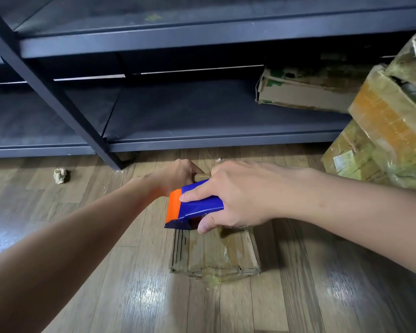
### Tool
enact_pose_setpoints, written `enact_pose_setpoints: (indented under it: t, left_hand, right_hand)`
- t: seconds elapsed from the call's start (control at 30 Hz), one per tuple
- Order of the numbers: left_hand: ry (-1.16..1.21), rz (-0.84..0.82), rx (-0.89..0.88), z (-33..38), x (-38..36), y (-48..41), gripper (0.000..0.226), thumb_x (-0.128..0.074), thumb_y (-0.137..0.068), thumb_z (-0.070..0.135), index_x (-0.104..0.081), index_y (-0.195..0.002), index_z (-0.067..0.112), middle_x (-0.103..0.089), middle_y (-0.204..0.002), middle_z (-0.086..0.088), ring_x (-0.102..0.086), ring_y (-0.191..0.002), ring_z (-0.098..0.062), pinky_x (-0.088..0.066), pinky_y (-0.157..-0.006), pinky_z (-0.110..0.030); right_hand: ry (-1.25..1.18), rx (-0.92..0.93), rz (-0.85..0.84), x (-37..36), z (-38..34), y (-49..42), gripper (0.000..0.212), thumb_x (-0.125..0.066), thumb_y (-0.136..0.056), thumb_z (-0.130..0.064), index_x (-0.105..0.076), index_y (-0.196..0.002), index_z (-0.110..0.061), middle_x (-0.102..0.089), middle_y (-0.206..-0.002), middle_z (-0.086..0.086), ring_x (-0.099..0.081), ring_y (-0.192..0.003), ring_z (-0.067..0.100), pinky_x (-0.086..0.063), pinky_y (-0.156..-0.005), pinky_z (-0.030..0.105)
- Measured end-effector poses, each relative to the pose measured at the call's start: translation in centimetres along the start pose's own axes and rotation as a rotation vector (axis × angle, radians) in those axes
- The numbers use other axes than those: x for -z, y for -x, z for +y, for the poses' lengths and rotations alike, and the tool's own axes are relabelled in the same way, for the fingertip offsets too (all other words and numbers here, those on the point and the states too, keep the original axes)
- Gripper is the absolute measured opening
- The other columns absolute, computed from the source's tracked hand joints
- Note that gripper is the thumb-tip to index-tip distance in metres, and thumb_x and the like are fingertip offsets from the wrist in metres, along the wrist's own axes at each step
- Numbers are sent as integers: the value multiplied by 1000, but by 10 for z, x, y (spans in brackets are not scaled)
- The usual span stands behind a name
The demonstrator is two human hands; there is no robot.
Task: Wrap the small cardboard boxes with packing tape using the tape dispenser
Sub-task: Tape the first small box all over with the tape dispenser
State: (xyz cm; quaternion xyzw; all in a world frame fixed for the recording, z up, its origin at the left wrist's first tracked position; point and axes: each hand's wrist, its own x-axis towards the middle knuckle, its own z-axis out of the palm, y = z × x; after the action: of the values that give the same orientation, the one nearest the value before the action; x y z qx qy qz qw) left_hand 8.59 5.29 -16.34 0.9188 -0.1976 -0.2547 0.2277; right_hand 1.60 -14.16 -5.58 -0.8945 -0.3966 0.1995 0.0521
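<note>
Right hand [235,195], wrist bent, grips tape dispenser [195,205] over box [214,255]. Left hand [175,176], arm stretched out, holds box far end.

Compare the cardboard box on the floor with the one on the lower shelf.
The floor box is flat and glossy with tape, under the tape dispenser; the shelf box is taller, untouched, with green print and a crumpled corner. Both are worn brown cardboard.

1. Bare wooden floor [82,272] lies open left of and nearer than the small cardboard box [214,255].
2. Shelf post [58,96] and low shelf [214,143] block the far side.
3. Stacked taped boxes [382,140] crowd the right; a crumpled paper wad [61,176] sits far left.
</note>
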Motion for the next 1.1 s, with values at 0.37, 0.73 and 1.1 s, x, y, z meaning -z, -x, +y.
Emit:
enact_pose_setpoints:
  t: [0.37, 0.73, 1.1]
  left_hand:
    - [59, 11, -103, -11, -8, 4, 21, -58, -70, 24, -61, -70, 3, -56, -52, 24, -52, -52, -3, -34, -52, -15]
    - [573, 247, -127, -9, -13, 96, 87, -78, -72, 66, -49, -148, 33, -53, -148, 14, -50, -138, -11, -47, -107, -36]
    - [506, 340, -86, 3, -61, 111, 114, -96, -45, 65, -38, -143, 51, -41, -145, 43, -15, -155, 2, -17, -127, -55]
  right_hand:
    - [-30, 15, -7, -2, 5, 1, 64, -51, -85, -77, -35, -144, -60, -30, -79, -22, -33, -67, -2, -27, -59, 15]
    - [-29, 31, 13, -2, -2, -3, 56, -52, -88, -74, -39, -141, -62, -28, -76, -22, -37, -73, 7, -29, -59, 20]
    - [3, 27, 31, -3, -3, -2, 61, -52, -85, -76, -40, -142, -58, -28, -74, -21, -38, -91, 10, -34, -73, 32]
